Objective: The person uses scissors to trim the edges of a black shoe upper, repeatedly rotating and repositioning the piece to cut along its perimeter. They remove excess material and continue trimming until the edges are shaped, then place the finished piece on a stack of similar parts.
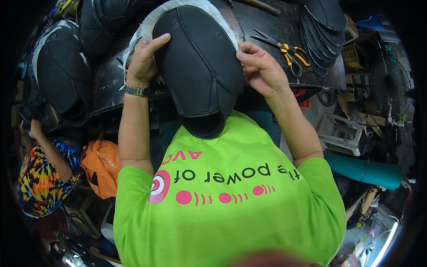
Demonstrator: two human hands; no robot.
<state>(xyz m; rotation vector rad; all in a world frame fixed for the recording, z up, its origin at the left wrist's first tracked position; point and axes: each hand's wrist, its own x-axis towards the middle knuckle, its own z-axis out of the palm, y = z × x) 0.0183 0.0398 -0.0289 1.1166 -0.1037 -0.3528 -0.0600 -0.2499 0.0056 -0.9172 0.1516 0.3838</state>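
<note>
A black stitched shoe upper (191,62), with a Y-shaped seam and a white lining fringe (149,26) around its far edge, is held over the table's near edge. Its dark opening faces my chest. My left hand (144,60) grips the left edge, thumb lying on top and fingers hidden underneath. On the right edge, my right hand (260,66) pinches the rim with thumb and forefinger, close to the fringe's end. Scissors (289,55) with orange and black handles lie on the table to the right of that hand, blades slightly apart.
Stacked black pieces (318,40) lie at the table's right end. Another black upper (62,66) rests at the left, near a co-worker in a colourful shirt (46,178). An orange bag (102,164), a grey stool (340,133) and a teal roll (364,171) flank me.
</note>
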